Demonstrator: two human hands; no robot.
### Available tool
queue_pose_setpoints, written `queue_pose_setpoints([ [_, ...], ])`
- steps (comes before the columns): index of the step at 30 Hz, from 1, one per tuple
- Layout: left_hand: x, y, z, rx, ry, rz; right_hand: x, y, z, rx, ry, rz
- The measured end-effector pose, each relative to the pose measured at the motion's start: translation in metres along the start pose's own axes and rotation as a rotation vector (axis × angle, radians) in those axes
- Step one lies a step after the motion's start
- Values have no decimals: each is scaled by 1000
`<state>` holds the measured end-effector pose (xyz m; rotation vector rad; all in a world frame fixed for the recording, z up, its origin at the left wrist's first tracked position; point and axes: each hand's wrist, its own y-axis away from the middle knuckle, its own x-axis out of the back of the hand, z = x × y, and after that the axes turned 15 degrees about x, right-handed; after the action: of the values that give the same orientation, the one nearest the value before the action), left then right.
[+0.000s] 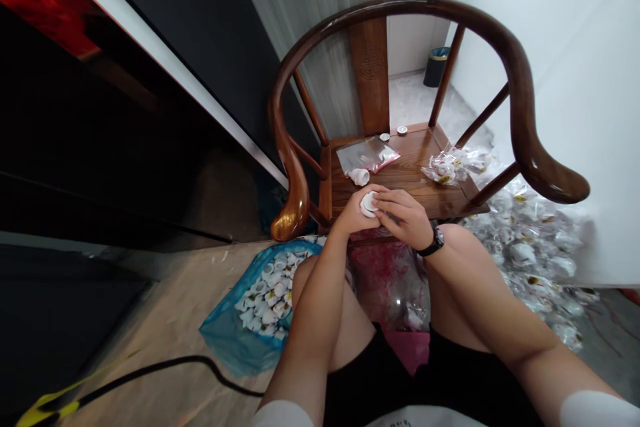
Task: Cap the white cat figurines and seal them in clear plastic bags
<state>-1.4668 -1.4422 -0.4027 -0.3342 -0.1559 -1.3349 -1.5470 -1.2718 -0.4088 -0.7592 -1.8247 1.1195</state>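
Above the front edge of a wooden chair seat (420,160), my left hand (353,213) is wrapped round a white round plastic piece (369,204). My right hand (406,215), with a dark watch on the wrist, touches the top of that piece with its fingertips. Just beyond my left hand, a white ribbed plastic part (359,177) lies on its side on the seat. Behind it are clear plastic bags (370,153) with a red edge. Two small white caps, a left one (384,137) and a right one (402,130), lie near the chair's backrest.
Wrapped white items (447,167) lie on the seat's right side, and a large pile of them (530,253) covers the floor at right. A blue bag (225,320) of white parts is at lower left. The curved chair rail (425,7) surrounds the seat; a bin (437,68) stands behind.
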Motion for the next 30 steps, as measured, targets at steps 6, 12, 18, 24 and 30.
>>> queue_pose_setpoints([
  [6,-1,3,7,27,45,-2,2,1,2,-14,5,-51],
  [12,0,5,6,56,58,-5,8,1,9,-3,-43,-118],
  [18,3,5,0,-6,35,-28,12,3,14,41,-37,-146],
  [24,10,4,-5,63,73,-53,18,1,13,52,-34,-231],
  [30,7,8,-9,66,-22,-46,16,4,15,-33,10,-266],
])
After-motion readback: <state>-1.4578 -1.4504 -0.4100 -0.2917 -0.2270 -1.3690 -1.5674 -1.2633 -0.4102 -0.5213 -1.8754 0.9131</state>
